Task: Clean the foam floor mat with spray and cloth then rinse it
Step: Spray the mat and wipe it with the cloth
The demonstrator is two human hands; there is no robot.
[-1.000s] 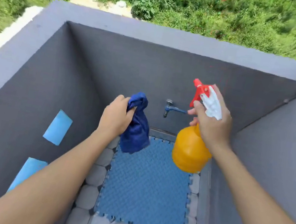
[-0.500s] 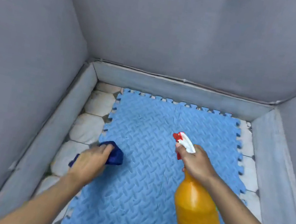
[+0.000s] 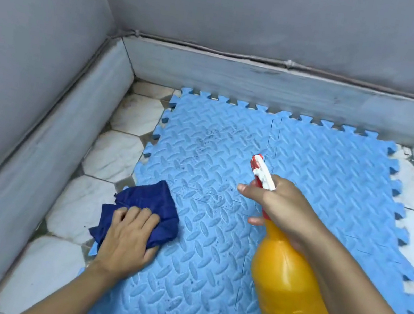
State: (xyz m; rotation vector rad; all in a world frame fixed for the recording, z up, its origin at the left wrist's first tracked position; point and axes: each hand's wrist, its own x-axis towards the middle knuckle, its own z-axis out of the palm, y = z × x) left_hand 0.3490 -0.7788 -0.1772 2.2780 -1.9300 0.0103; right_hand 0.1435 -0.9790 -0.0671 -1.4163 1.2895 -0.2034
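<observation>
A light blue foam mat [image 3: 320, 169] with a raised tread pattern and jigsaw edges covers most of the floor. Dark specks soil it near its far middle. A crumpled dark blue cloth [image 3: 144, 202] lies on the mat's left edge, and my left hand [image 3: 130, 239] grips it from above, pressing it down. My right hand [image 3: 284, 209] holds the neck of an orange spray bottle [image 3: 291, 300] tilted over the mat. Its red and white nozzle [image 3: 261, 172] points toward the speckled patch, with my index finger stretched forward.
White hexagonal tiles [image 3: 117, 153] show along the left and right of the mat. A low grey kerb [image 3: 253, 81] and grey walls [image 3: 251, 9] close the space in on the left, far and right sides.
The view has dropped from above the walled enclosure to the floor. Both hands have come down: the cloth now lies pressed on the mat, and the bottle's nozzle points at the mat.
</observation>
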